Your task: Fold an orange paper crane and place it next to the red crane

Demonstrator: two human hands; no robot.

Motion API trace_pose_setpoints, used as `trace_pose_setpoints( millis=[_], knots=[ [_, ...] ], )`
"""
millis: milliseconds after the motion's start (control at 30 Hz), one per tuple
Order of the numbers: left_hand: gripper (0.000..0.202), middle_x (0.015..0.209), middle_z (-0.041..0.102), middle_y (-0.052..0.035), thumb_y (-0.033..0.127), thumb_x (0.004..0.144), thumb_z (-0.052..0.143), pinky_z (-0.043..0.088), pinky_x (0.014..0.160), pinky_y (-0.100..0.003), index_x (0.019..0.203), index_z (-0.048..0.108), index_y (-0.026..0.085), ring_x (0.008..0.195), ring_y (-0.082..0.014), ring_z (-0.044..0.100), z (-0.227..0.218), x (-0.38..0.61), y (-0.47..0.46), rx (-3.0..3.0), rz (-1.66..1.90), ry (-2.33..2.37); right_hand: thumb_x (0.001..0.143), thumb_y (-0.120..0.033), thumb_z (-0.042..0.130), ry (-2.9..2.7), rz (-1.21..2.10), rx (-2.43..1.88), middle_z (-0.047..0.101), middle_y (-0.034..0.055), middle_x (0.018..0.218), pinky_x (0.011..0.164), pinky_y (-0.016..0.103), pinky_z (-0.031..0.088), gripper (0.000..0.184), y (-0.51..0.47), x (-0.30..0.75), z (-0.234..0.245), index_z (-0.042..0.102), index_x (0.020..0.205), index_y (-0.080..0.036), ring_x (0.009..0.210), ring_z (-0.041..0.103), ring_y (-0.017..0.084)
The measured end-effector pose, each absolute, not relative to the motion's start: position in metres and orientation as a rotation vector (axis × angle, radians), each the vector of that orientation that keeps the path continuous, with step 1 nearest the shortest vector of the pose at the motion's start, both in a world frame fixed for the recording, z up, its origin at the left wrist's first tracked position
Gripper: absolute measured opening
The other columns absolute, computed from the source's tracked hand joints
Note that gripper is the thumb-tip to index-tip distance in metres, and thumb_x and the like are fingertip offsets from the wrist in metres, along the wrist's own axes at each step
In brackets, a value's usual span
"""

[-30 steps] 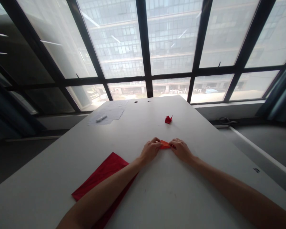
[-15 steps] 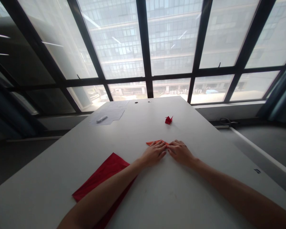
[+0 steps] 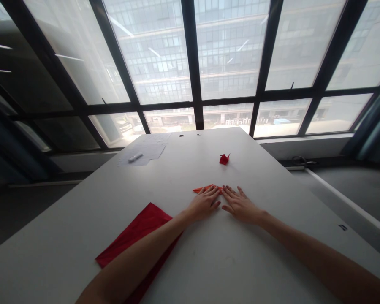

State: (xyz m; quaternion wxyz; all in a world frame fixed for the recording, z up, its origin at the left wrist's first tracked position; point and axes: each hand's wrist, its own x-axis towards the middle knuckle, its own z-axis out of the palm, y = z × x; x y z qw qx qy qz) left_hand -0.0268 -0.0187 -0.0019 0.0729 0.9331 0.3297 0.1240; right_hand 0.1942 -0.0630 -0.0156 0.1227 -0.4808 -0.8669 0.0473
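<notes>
Evidently the 2 hands are pressing the orange paper point(image 3: 202, 188), which lies on the desk point(image 3: 237, 261) well in from the far edge, its thin point aimed at the left edge. The left hand point(image 3: 204, 205) is open, palm down, fingers laid over the paper, pinching nothing. The right hand point(image 3: 241, 207) is open too, fingers fanned, tips at the paper's other end. To crease well, I'd let 1 hand pin it while the other pushes firmly outward along the fold, keeping the point straight. A red figure point(image 3: 223, 159) sits nearer the far edge; the left forearm partly hides a red sheet point(image 3: 142, 230).
</notes>
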Motion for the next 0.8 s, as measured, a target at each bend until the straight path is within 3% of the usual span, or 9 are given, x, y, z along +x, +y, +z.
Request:
trace_pose_setpoints(
  millis=[133, 267, 333, 533, 667, 800],
  knots=[
    [0.058, 0.157, 0.033, -0.0097, 0.048, 0.101, 0.036, 0.02, 0.121, -0.05, 0.153, 0.03, 0.023, 0.148, -0.0253, 0.023, 0.001, -0.027, -0.019, 2.824, 0.359, 0.961, 0.101, -0.057, 0.025, -2.425, 0.092, -1.439, 0.033, 0.0158, 0.157, 0.12, 0.054, 0.01, 0.067, -0.062, 0.193, -0.014, 0.036, 0.151, -0.014, 0.147, 0.027, 0.027],
    [0.053, 0.154, 0.039, -0.0074, 0.045, 0.102, 0.034, 0.022, 0.12, -0.047, 0.151, 0.033, 0.024, 0.147, -0.0238, 0.028, 0.006, -0.027, -0.024, 2.843, 0.357, 0.883, 0.104, -0.04, 0.03, -2.097, 0.098, -1.567, 0.062, 0.0144, 0.132, 0.108, 0.039, 0.036, 0.047, -0.055, 0.195, -0.009, 0.059, 0.133, -0.016, 0.123, 0.055, 0.023],
    [0.048, 0.151, 0.044, -0.0047, 0.041, 0.103, 0.031, 0.025, 0.118, -0.043, 0.149, 0.037, 0.027, 0.144, -0.0219, 0.033, 0.009, -0.025, -0.028, 2.853, 0.401, 0.848, 0.102, -0.035, 0.04, -2.013, 0.084, -1.579, 0.068, 0.0114, 0.116, 0.098, 0.034, 0.042, 0.037, -0.053, 0.197, -0.007, 0.066, 0.122, -0.019, 0.11, 0.059, 0.022],
    [0.039, 0.141, 0.056, 0.0003, 0.039, 0.103, 0.037, 0.034, 0.109, -0.04, 0.139, 0.052, 0.037, 0.129, -0.0216, 0.047, 0.017, -0.021, -0.037, 2.811, 0.51, 0.835, 0.097, -0.031, 0.053, -2.083, 0.073, -1.541, 0.065, 0.006, 0.096, 0.086, 0.031, 0.041, 0.023, -0.057, 0.192, -0.003, 0.074, 0.091, -0.022, 0.094, 0.056, 0.02],
    [0.03, 0.128, 0.064, 0.0006, 0.038, 0.098, 0.049, 0.04, 0.103, -0.036, 0.124, 0.066, 0.036, 0.117, -0.0211, 0.054, 0.016, -0.022, -0.033, 2.662, 0.626, 0.906, 0.095, -0.029, 0.055, -2.092, 0.099, -1.542, 0.063, 0.0055, 0.095, 0.086, 0.03, 0.041, 0.021, -0.058, 0.19, -0.002, 0.074, 0.093, -0.022, 0.094, 0.055, 0.02],
    [0.023, 0.11, 0.069, -0.0029, 0.033, 0.094, 0.056, 0.047, 0.095, -0.033, 0.099, 0.077, 0.025, 0.101, -0.021, 0.061, 0.013, -0.024, -0.026, 2.462, 0.78, 1.07, 0.094, -0.028, 0.055, -2.077, 0.143, -1.542, 0.064, 0.0057, 0.097, 0.088, 0.031, 0.041, 0.019, -0.055, 0.192, -0.003, 0.073, 0.097, -0.022, 0.095, 0.056, 0.02]
  ],
)
